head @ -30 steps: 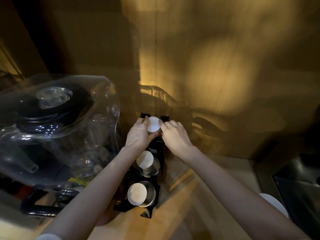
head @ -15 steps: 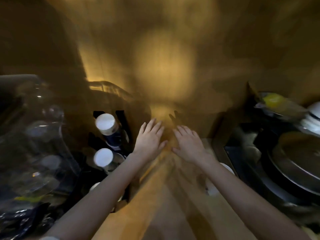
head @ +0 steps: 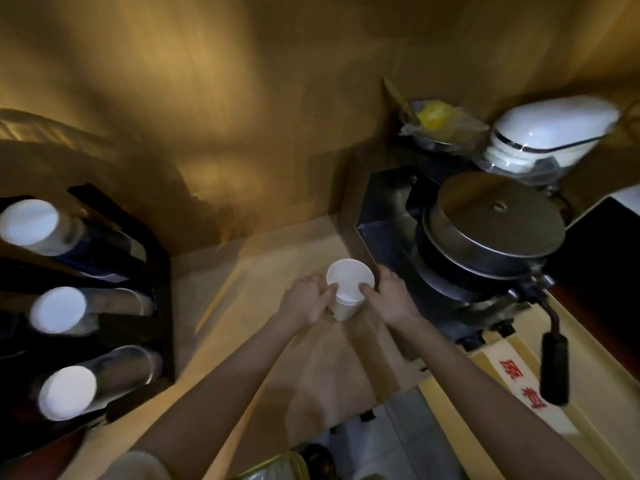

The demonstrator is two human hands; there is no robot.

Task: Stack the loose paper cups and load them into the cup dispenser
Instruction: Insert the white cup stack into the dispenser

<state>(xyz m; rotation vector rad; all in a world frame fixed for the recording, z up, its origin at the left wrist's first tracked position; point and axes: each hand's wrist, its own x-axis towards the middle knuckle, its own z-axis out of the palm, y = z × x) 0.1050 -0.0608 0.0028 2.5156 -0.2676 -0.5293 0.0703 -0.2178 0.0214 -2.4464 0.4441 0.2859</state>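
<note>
A short stack of white paper cups (head: 348, 289) stands upright on the wooden counter (head: 263, 271), mouth up, with several nested rims showing. My left hand (head: 306, 299) grips its left side and my right hand (head: 389, 296) grips its right side. The black cup dispenser (head: 138, 271) stands at the far left, well apart from my hands. Its three tubes each show a white cup bottom: top (head: 29, 221), middle (head: 59, 310), bottom (head: 67, 393).
A black machine with a round metal lid (head: 491, 223) stands right beside the cups on the right; its black handle (head: 554, 368) sticks out over the counter. White bowls (head: 547, 133) and a bagged yellow item (head: 433, 119) sit behind it. A wooden wall closes the back.
Both hands left the dispenser's top tube, swung right across the counter and closed on the cup stack by the machine. The camera turned right with them.
</note>
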